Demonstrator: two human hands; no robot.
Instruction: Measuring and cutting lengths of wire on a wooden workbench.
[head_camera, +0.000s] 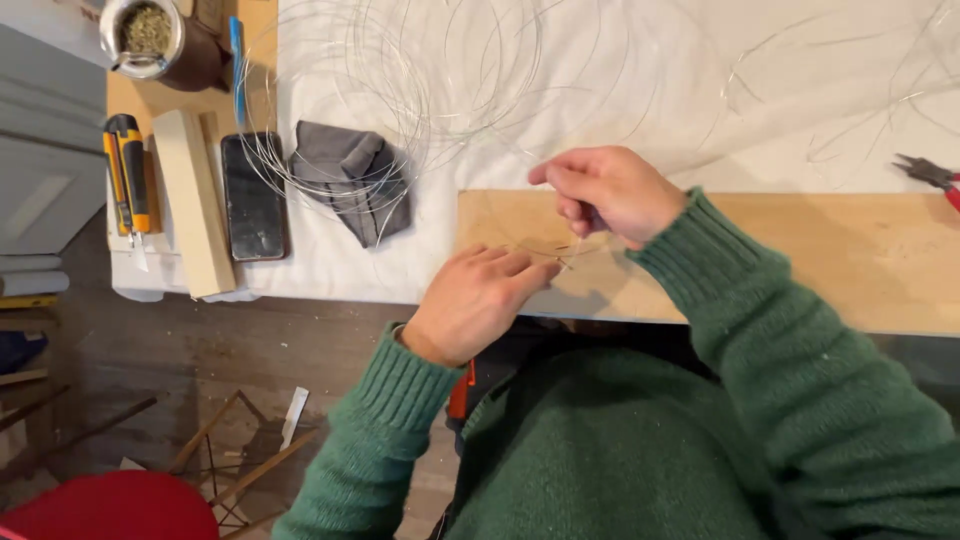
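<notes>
My left hand (475, 300) lies with fingers flat and stretched toward a thin wire piece (560, 252) on the wooden board (800, 260). My right hand (610, 190) hovers just above, its thumb and fingers pinched on the same thin wire. Both arms wear green knitted sleeves. A large loose coil of thin wire (400, 90) spreads over the white cloth (620, 70) behind the board.
A folded grey cloth (350, 180), a black phone (253, 195), a wooden block (195, 200) and a yellow-black utility knife (127, 170) lie at the left. A metal cup (150, 35) stands at the far left corner. Red-handled pliers (930, 175) rest at the right. A red seat (115, 505) is below.
</notes>
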